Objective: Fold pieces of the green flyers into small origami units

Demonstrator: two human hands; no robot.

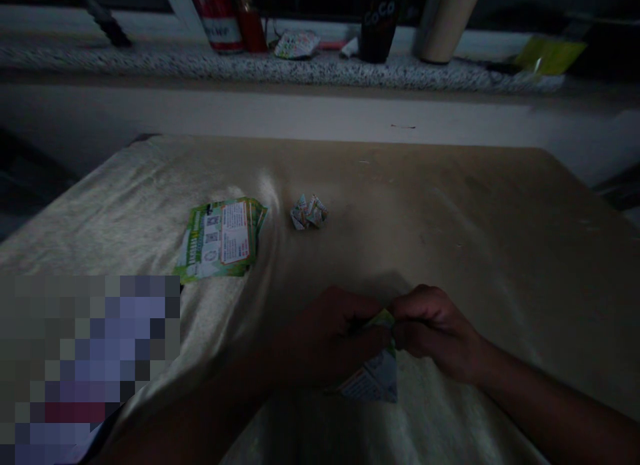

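Note:
Close to the near side of the table, a partly folded printed paper sheet (376,379) is held between both hands. Green shows at its upper tip and pale printed text on its lower part. My left hand (345,328) is closed on its left side, covering much of it. At the upper right edge, my right hand (435,328) pinches the paper between thumb and fingers. Farther back lies a small folded paper piece (309,212) with several points. To its left rests a stack of green and white printed leaflets (220,238).
A shiny beige cloth (450,211) with wrinkles covers the table. Behind it runs a speckled stone sill (330,68) bearing a red can (217,18), a dark CoCo cup (379,25) and a tan cylinder (447,25). The lower left corner is pixelated.

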